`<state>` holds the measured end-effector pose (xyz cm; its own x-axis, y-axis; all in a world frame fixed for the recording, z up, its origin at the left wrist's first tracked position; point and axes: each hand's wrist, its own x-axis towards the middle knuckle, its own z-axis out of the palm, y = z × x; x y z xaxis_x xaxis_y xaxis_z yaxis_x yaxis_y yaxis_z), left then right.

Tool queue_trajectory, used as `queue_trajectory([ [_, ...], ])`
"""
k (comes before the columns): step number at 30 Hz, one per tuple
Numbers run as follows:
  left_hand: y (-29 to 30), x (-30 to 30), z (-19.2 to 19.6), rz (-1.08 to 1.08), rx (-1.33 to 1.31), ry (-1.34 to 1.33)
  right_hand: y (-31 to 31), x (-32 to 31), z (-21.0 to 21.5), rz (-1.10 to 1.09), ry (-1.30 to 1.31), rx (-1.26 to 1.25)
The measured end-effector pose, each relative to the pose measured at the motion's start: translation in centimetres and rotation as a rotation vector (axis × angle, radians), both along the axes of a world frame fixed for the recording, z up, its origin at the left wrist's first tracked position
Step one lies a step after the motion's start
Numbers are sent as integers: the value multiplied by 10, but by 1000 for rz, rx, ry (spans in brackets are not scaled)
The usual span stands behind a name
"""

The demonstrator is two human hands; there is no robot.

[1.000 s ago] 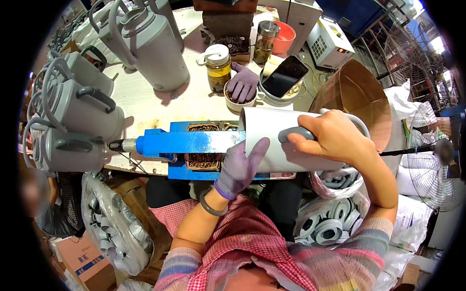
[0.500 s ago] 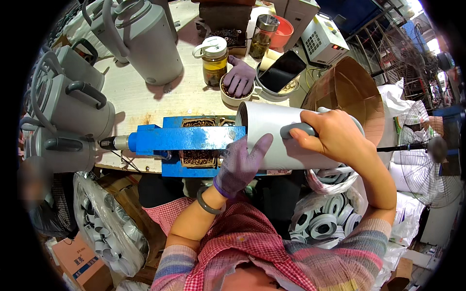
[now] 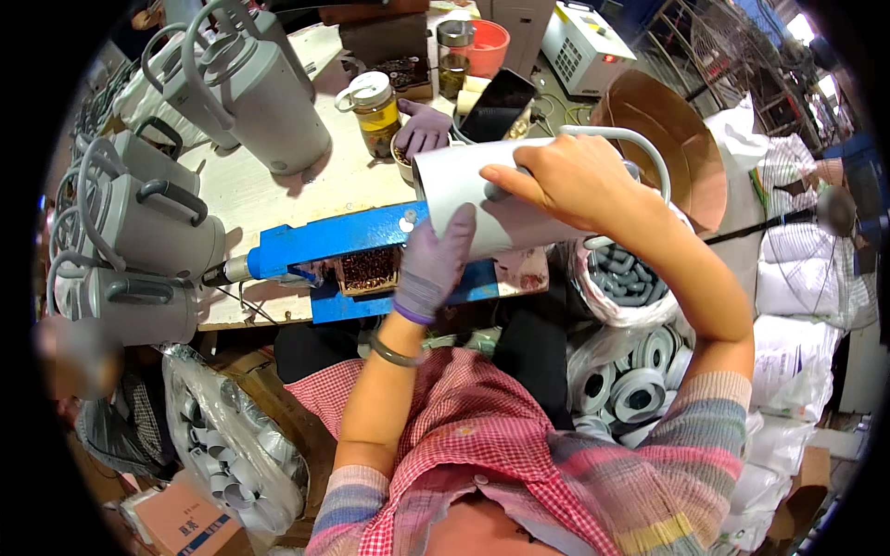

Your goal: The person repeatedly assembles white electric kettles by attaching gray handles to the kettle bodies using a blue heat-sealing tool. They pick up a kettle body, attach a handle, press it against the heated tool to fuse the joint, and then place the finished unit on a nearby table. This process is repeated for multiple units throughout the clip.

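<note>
A light grey insulated jug body (image 3: 451,178) lies sideways over the work table, its open end facing left and meeting the right end of a blue metal arm (image 3: 343,236). My right hand (image 3: 570,181), bare, is closed round the jug's dark side handle, which it mostly hides. At the open end, my left hand (image 3: 436,259) in a purple-grey glove grips the rim, thumb up on the wall and fingers largely hidden. A powered driver (image 3: 224,272) points into the arm's left end. Beneath the arm sits a box of small brass-coloured screws (image 3: 369,271).
Several finished grey jugs (image 3: 278,120) stand at the left. Behind the arm are a lidded jar (image 3: 374,113), a loose glove (image 3: 425,127) on a cup, and a phone (image 3: 499,107). A carton (image 3: 663,139) and bags of grey handles (image 3: 623,278) and rings (image 3: 640,389) flank the right.
The view has turned slightly. Both hands and the jug appear farther left, and the jug and right hand also sit higher in the picture. Both hands keep their hold.
</note>
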<state>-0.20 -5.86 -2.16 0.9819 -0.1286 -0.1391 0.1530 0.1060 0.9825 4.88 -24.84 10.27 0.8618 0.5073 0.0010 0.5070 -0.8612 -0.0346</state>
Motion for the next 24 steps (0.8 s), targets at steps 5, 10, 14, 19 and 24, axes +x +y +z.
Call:
queue_trajectory([
  [5,40,-49,21,-272,11,-320,-100,-30,3,-251,105,252],
  [10,39,-102,-48,-745,-81,386,-230,-150,12,-523,393,941],
  [14,-47,-140,-99,-864,-812,1044,-251,-167,-64,563,377,1665],
  [19,-28,-150,-101,-672,324,-474,-201,-227,-103,-211,338,1389],
  [24,66,-159,-111,-383,117,-67,-366,-344,-306,-865,593,246],
])
